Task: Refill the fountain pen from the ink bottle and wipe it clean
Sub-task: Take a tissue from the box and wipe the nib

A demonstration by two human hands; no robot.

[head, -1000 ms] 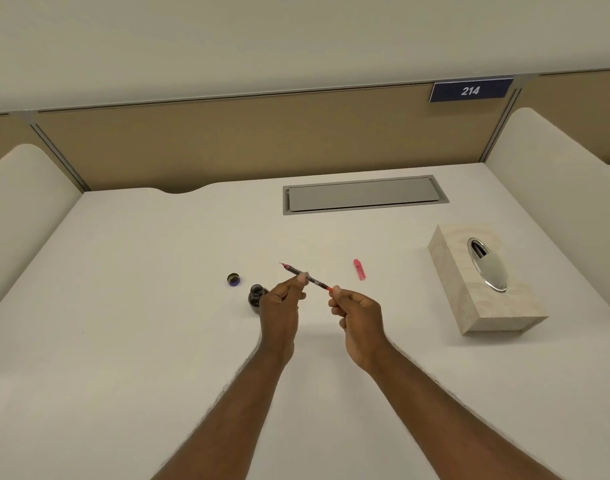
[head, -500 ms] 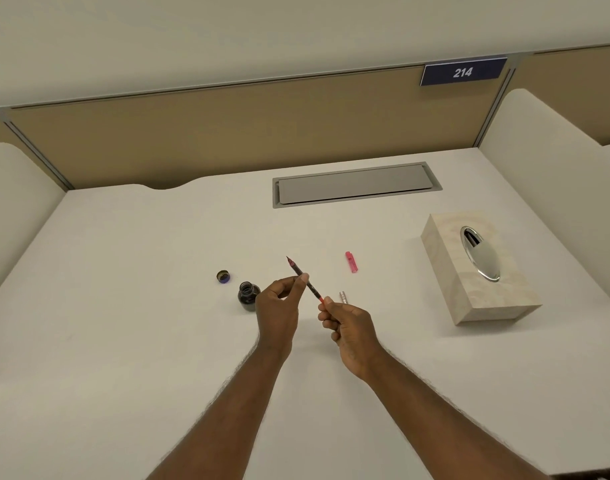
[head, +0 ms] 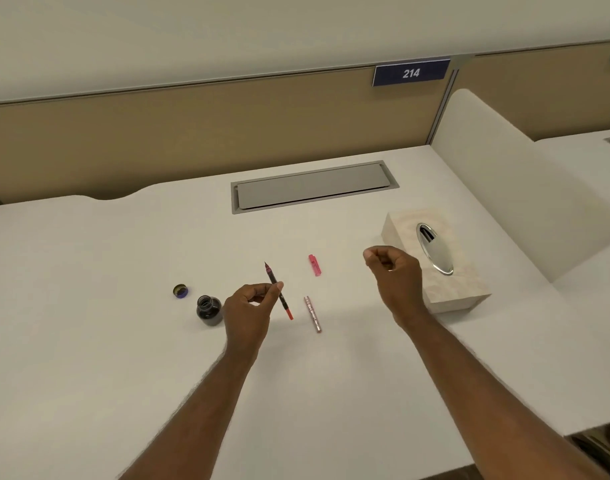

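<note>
My left hand (head: 249, 311) pinches the thin inner part of the fountain pen (head: 275, 286), nib pointing away and up, red end toward me. The open ink bottle (head: 209, 309) stands just left of that hand, and its cap (head: 181, 291) lies further left. The pinkish pen barrel (head: 312, 314) lies on the desk right of the held piece. A pink pen cap (head: 315, 265) lies beyond it. My right hand (head: 393, 271) hovers near the tissue box (head: 466, 289), fingers curled with nothing visible in them.
The white desk (head: 89, 341) has a grey cable hatch (head: 314, 185) at the back. A curved white divider (head: 511, 188) rises on the right behind the tissue box. A tan partition with the sign 214 (head: 410, 73) closes the back.
My right hand let go of the pen and moved right toward the tissue box. The pen barrel now lies on the desk. My left hand keeps holding the inner part, turned more upright.
</note>
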